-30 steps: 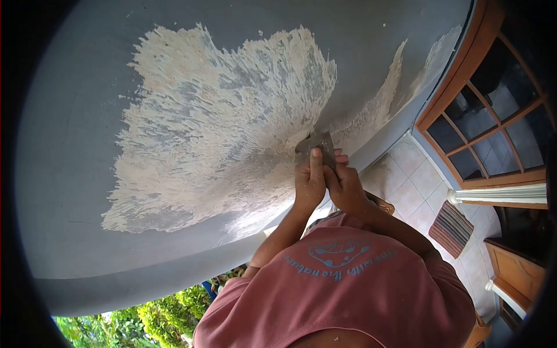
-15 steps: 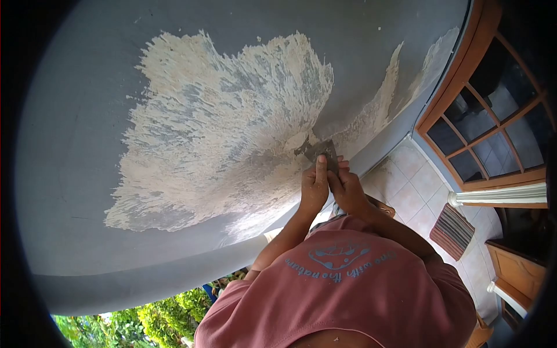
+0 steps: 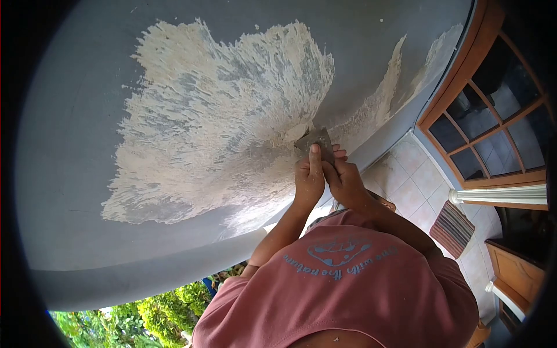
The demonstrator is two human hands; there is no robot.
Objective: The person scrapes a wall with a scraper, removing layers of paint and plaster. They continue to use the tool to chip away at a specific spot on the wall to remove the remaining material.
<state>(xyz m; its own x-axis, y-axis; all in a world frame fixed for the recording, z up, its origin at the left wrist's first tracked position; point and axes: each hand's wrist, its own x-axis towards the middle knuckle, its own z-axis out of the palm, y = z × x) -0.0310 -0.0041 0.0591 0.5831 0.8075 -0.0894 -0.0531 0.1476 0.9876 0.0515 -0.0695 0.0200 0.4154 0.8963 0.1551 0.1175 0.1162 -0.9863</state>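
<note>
My left hand (image 3: 309, 178) grips a flat grey scraper (image 3: 321, 137), its thumb lying on the face of the blade. Close beside it, my right hand (image 3: 348, 182) holds the same scraper from the right, with some fingertips showing past the edge. The scraper's far end is at the grey wall (image 3: 371, 64), by the lower right of a large rough, pale patch (image 3: 203, 116) where the paint is off. Whether the blade's edge touches the wall is hard to tell. The scraper's handle, if any, is hidden by my hands.
Narrower bare strips (image 3: 391, 81) mark the wall to the right. A wooden-framed glass window or door (image 3: 493, 127) stands beyond the tiled floor (image 3: 420, 174). A striped mat (image 3: 452, 229) lies near a wooden cabinet (image 3: 516, 269). Green plants (image 3: 168, 313) show at the lower left.
Both hands and the scraper have shifted slightly up and left in view, and the blade's face shows more. The view itself has moved a little. Both hands keep hold of the scraper.
</note>
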